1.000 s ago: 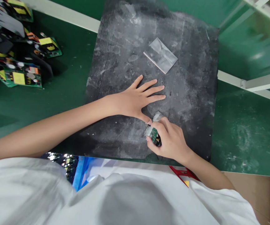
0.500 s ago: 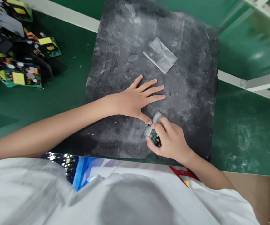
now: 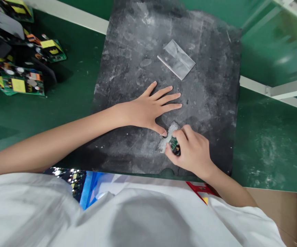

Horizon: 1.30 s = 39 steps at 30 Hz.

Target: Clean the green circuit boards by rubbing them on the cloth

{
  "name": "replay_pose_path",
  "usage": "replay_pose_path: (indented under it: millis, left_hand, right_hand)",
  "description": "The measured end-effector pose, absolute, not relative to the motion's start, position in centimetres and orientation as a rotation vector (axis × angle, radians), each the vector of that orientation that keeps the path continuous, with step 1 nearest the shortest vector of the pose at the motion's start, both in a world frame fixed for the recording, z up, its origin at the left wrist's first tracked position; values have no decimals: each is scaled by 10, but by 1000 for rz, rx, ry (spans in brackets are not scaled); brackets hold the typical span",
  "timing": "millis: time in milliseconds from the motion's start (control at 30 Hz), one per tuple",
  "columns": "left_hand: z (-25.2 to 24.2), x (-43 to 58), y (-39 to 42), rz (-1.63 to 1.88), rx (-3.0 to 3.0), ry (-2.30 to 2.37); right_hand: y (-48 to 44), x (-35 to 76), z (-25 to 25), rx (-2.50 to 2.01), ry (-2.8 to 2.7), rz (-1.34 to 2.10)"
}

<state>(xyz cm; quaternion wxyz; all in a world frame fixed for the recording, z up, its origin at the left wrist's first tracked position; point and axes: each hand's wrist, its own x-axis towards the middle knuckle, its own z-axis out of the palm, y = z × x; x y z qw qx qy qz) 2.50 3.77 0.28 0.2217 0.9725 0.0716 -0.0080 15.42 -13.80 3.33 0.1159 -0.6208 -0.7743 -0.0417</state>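
My left hand [image 3: 148, 109] lies flat on the black mat [image 3: 127, 151] with its fingers spread. Its thumb tip rests at the edge of a narrow whitish, grainy strip [image 3: 169, 133], whose material I cannot make out. Closed around a small green circuit board [image 3: 174, 143] with dark and yellowish parts, my right hand [image 3: 194, 148] is just right of the strip. Its palm and fingers cover most of the board. Whether the board touches the strip I cannot tell. Beyond my left fingertips lies a clear plastic bag [image 3: 180, 61].
On the green table [image 3: 78, 68] at the left is a heap of circuit boards [image 3: 19, 84] with yellow-topped transformers. White metal bars [image 3: 289, 90] stand at the right. Below the front edge are a blue bin [image 3: 88, 187] and a red object [image 3: 199, 188].
My right hand has slid a little to the right with the circuit board, uncovering more of the whitish strip. My left hand has stayed in place.
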Motion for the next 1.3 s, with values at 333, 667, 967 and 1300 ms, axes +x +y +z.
replay_pose_path:
  millis: [333,667,967,1300]
  left_hand:
    - [3,25,38,-22,2685,188]
    - [2,25,39,-46,2701,195]
    - [1,25,39,-1,2681,175]
    - [-1,25,39,25,2696,153]
  right_hand:
    - [-140,153,33,-1839,-2261,-141]
    - [-143,149,33,-1780,-2307,-85]
    - [-143,148,34,-1694,-2346,-76]
    - [-144,146,32,-1658,-2355,-52]
